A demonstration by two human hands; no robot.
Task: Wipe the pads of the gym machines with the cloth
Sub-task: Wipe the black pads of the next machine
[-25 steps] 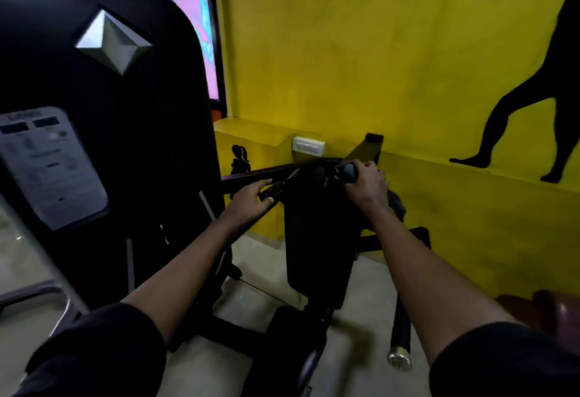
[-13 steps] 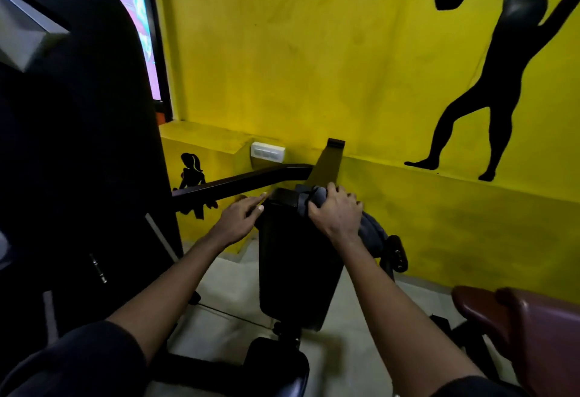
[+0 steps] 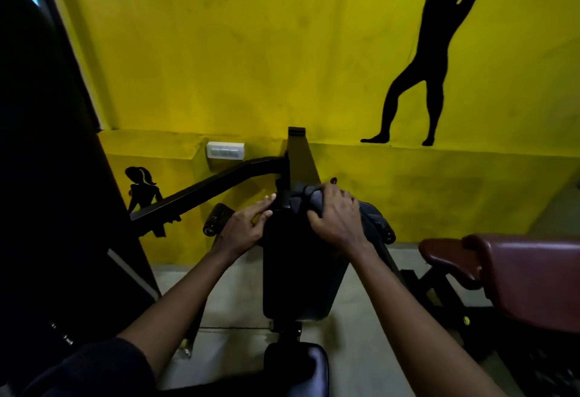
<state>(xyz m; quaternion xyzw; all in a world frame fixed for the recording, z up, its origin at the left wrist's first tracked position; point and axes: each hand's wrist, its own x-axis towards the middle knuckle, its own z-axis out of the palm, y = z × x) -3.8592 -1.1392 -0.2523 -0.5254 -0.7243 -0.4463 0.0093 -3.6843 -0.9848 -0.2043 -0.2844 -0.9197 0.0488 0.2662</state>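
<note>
The cloth (image 3: pixel 299 200), clutched in the right hand (image 3: pixel 335 218), has been drawn onto the pad (image 3: pixel 301 271). The left hand (image 3: pixel 244 227) is laid flat; little is judged wiped

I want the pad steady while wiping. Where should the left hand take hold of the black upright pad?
Probably its upper left edge, coming in from the left. The black upright pad is tall and narrow with that edge bare, while the right hand holds the grey cloth on its top. The left hand lies there, fingers straight.
</note>
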